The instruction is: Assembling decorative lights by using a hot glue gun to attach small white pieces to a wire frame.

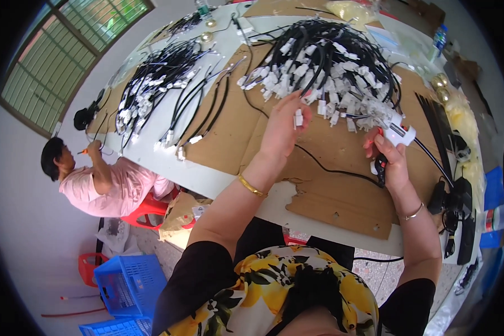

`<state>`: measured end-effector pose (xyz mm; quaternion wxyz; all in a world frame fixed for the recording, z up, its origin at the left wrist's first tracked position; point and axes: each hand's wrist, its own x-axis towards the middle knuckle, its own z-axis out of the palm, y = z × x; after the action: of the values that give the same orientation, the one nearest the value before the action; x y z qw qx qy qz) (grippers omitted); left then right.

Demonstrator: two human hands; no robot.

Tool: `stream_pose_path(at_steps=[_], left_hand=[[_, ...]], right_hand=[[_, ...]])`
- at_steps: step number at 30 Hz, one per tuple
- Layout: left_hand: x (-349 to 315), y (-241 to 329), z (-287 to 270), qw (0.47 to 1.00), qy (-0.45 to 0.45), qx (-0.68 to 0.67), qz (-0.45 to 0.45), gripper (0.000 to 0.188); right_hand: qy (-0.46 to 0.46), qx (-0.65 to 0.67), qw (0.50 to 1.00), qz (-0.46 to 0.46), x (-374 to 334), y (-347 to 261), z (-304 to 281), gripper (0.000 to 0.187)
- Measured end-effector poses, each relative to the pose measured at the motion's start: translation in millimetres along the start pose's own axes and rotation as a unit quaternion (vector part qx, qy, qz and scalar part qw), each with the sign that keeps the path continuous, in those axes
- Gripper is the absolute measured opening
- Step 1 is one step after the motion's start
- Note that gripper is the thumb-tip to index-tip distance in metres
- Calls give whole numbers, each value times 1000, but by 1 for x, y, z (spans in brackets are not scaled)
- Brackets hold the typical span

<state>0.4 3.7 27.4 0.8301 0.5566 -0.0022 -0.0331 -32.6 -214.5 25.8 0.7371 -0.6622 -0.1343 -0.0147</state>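
Observation:
My right hand [396,162] is closed round a white and black glue gun [397,133], its nozzle end toward the cable heap. A dark stick reaches out of its back, and a thin black cord [336,168] runs from its handle across the cardboard. My left hand [283,120] pinches a black cable with a white connector [298,118] showing below the fingers. Just beyond both hands lies a big heap of black cables [325,50] with many white connectors [347,103]. Where exactly the nozzle tip ends is hard to make out among the connectors.
Brown cardboard [341,207] covers much of the white table [207,182]. A second cable pile [157,78] lies left, with several separate cables beside it. Black sticks [431,126] and black adapters [459,196] sit right. A co-worker in pink [112,187] sits left, near blue crates [131,283].

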Motion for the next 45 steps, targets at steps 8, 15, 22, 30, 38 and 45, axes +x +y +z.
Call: stream_pose_path(at_steps=[8,15,22,30,38,45], left_hand=[[-2,-10,-8,996,-81,-25,18,34],[-4,-14,-6,987,-70,131,56,33],[-2,-23,-12,968,-86,222,83,27],[1,-21,-13,973,-76,205,76,25],[0,-20,-9,971,-56,188,138,33],[0,-18,-9,972,-45,165,164,36]], right_hand=[[-52,17,998,18,-1,0,-3,22],[-102,-23,994,34,-6,8,-2,19],[-96,-13,994,57,-5,10,-1,19],[-85,-7,996,41,-4,13,-1,18],[-79,-18,995,65,-2,9,0,18],[-78,-6,994,75,-1,6,3,18]])
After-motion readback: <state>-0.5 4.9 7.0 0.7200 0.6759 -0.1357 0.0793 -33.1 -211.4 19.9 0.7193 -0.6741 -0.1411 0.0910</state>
